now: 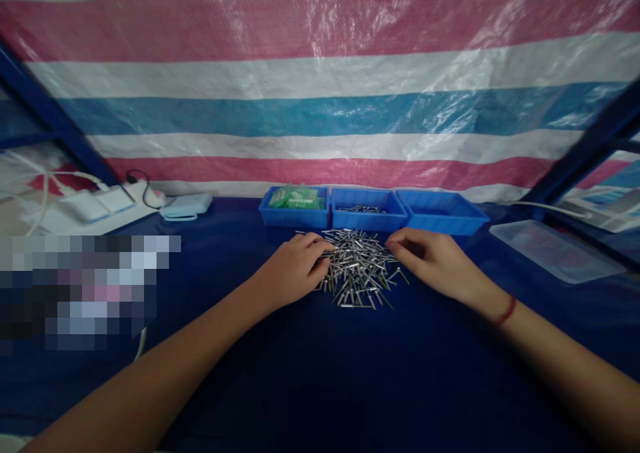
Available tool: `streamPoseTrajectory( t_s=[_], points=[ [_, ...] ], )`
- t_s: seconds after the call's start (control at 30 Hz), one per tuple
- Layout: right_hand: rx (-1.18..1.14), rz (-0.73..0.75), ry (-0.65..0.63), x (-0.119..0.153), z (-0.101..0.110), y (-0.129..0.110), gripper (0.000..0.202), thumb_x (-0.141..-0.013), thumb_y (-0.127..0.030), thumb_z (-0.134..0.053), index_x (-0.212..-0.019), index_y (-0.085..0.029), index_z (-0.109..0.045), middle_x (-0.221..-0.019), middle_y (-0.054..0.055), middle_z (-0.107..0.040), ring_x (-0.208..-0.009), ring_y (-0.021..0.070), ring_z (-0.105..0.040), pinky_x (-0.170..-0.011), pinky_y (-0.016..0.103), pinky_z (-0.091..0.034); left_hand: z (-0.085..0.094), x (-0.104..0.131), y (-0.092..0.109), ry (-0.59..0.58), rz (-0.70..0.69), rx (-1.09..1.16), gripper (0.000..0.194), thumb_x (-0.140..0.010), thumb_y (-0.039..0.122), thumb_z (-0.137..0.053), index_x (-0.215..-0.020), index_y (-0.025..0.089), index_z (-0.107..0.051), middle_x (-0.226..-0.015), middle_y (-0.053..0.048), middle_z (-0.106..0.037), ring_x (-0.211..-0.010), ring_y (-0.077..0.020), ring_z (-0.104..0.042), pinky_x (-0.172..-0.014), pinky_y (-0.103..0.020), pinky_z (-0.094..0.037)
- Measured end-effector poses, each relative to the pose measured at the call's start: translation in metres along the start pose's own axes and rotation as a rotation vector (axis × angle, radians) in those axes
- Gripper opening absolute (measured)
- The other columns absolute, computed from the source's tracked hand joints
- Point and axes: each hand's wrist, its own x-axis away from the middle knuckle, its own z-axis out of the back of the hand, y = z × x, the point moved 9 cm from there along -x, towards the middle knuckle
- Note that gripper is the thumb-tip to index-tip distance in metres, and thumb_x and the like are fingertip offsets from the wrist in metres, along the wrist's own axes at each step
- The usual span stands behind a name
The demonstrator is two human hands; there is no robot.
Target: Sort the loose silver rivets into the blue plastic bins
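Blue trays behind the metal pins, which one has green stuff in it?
The leftmost blue tray: bright green contents show inside it. The middle tray holds metal pins, and no green shows in the right tray.

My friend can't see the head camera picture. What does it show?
A left hand and a right hand flank a pile of metal pins on a blue table. Behind the pile are three blue bins and a striped sheet.

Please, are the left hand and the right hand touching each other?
Apart: the head view shows the pile of metal pins between the left hand and the right hand.
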Motion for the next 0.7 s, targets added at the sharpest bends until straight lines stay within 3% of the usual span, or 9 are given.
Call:
streamPoseTrajectory(
  t_s=[0.13, 0.4, 0.7],
  points=[
    [0.092, 0.095, -0.09, 0.004, -0.009, -0.015, 0.012, -0.076, -0.017, -0.05, -0.074, -0.019, -0.061, -0.075, 0.001, -0.064, -0.065, 0.0138, -0.057, -0.062, 0.028, -0.043, 0.001, -0.001, 0.002, 0.005, -0.004, 0.006, 0.026, -0.089, 0.02, -0.044, -0.111, 0.017, -0.057, -0.109, -0.007, -0.059, -0.101, -0.021, -0.054, -0.091, -0.04, -0.043],
    [0.154, 0.166, -0.202, 0.012, -0.018, -0.03, 0.008, -0.07, -0.015, -0.053, -0.066, -0.019, -0.058, -0.073, 0.0, -0.059, -0.065, 0.0129, -0.054, -0.063, 0.028, -0.041, 0.014, 0.0, 0.021, 0.145, -0.061, 0.074, 0.025, -0.085, 0.014, -0.048, -0.106, 0.019, -0.059, -0.109, -0.005, -0.059, -0.102, -0.0198, -0.052, -0.091, -0.039, -0.042],
    [0.147, 0.116, -0.035, 0.008, -0.003, -0.028, 0.015, -0.079, -0.016, -0.048, -0.08, -0.019, -0.063, -0.077, 0.002, -0.064, -0.065, 0.0138, -0.056, -0.061, 0.028, -0.042, -0.006, -0.005, 0.059, 0.102, -0.189, -0.037, 0.023, -0.091, 0.03, -0.047, -0.106, 0.027, -0.064, -0.116, -0.005, -0.056, -0.108, -0.0233, -0.047, -0.088, -0.041, -0.04]
  ],
)
